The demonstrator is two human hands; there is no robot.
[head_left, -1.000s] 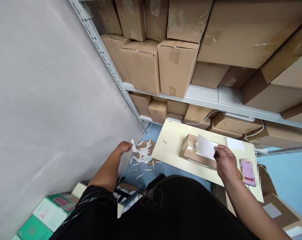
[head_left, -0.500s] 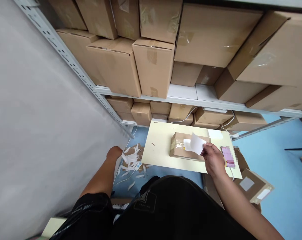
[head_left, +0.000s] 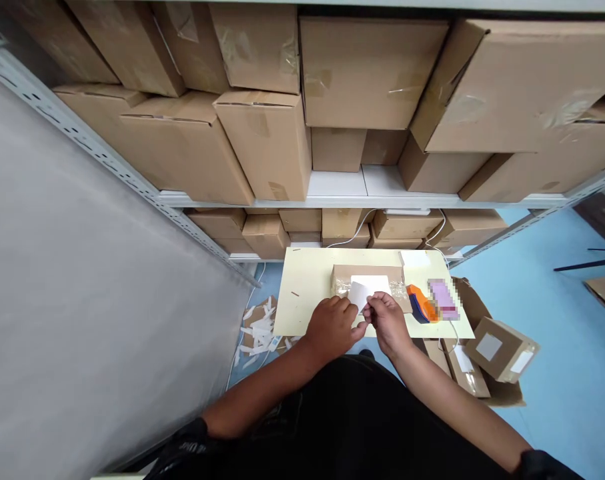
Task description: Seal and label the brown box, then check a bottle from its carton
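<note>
A taped cardboard box (head_left: 341, 273) lies on the pale yellow tabletop (head_left: 302, 280) in front of me. On its top is a white label (head_left: 377, 283). My right hand (head_left: 388, 325) pinches a small white paper sheet (head_left: 358, 295) at its lower right corner, over the near side of the box. Beside it, my left hand (head_left: 333, 325) reaches to the sheet's left edge, fingers bent and thumb held apart; a firm grip does not show. An orange and dark blue tape dispenser (head_left: 422, 305) rests right of the box.
A phone with a pink screen (head_left: 443, 298) and a white paper stack (head_left: 415, 258) are on the tabletop. Shelves (head_left: 332, 202) full of cardboard boxes stand behind. White paper scraps (head_left: 259, 331) litter the floor at left; more boxes (head_left: 502, 350) sit at right.
My left hand has come from beside the wall to the box. My right hand has moved left with the paper sheet and lowered it. The tape dispenser has come into sight.
</note>
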